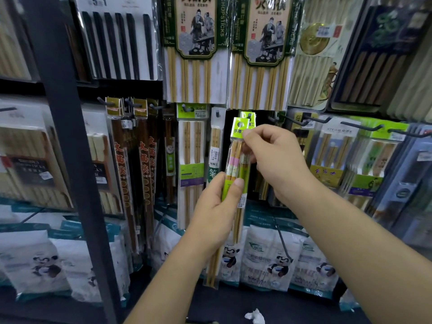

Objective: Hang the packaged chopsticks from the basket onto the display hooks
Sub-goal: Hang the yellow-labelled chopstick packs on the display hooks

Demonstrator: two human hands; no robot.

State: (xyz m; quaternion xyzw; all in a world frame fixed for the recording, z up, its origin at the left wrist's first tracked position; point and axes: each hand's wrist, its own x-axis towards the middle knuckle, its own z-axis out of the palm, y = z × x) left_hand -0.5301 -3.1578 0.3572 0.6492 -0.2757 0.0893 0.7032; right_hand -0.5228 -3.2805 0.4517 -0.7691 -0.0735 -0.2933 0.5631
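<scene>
I hold a narrow clear pack of bamboo chopsticks (236,164) with a lime-green header card upright in front of the display. My left hand (216,206) grips its lower half, thumb across the green label. My right hand (273,155) pinches the pack just under the header. The header's hole sits a little left of and below a dark display hook (249,116), on which a second, similar green-headed pack (250,123) hangs right behind. The basket is not in view.
Packs of chopsticks hang on hooks all around: dark red ones (124,160) at left, large bamboo sets (194,50) above, green-carded sets (364,157) at right. Bare hooks (360,126) jut out at right. A dark upright post (67,136) stands at left. White panda bags (275,260) fill the bottom row.
</scene>
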